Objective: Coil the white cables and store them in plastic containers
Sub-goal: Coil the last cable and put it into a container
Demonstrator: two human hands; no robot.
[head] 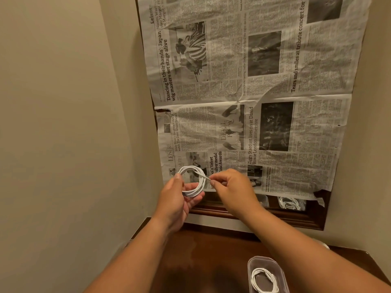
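Fingers (213, 183) of the right hand (231, 190) pinch the loose end at three o'clock on the cable coil (191, 192), which the left hand (175, 200) grips; best wrap it snugly round the loops.

Two hands (175, 200) (231, 188), two white cables (190, 168) (264, 280), one plastic container (251, 263)

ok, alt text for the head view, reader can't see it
The left hand holds a coiled white cable while the right hand pinches its loose end. Below, a clear plastic container on a wooden table holds another coil; newspaper hangs on the wall behind.
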